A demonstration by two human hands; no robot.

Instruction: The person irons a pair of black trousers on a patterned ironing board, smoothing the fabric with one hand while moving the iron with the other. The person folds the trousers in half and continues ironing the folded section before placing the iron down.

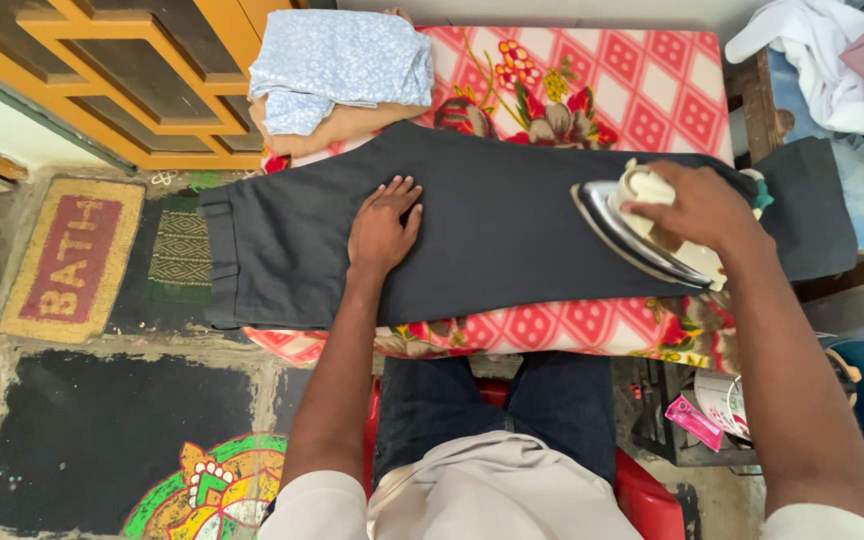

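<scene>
Dark grey trousers [512, 235], red-and-white floral cloth [642, 85]

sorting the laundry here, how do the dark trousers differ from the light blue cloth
The dark trousers lie spread flat across the table; the light blue cloth sits folded on a pile. The trousers are plain charcoal; the cloth is pale with a fine print. The left hand presses the trousers; nothing touches the cloth.

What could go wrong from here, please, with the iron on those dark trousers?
The left hand lies flat on the dark trousers, in line with the iron gripped by the right hand; a long stroke might reach its fingers. The trousers' waist hangs off the padded table and might drag them down.
</scene>
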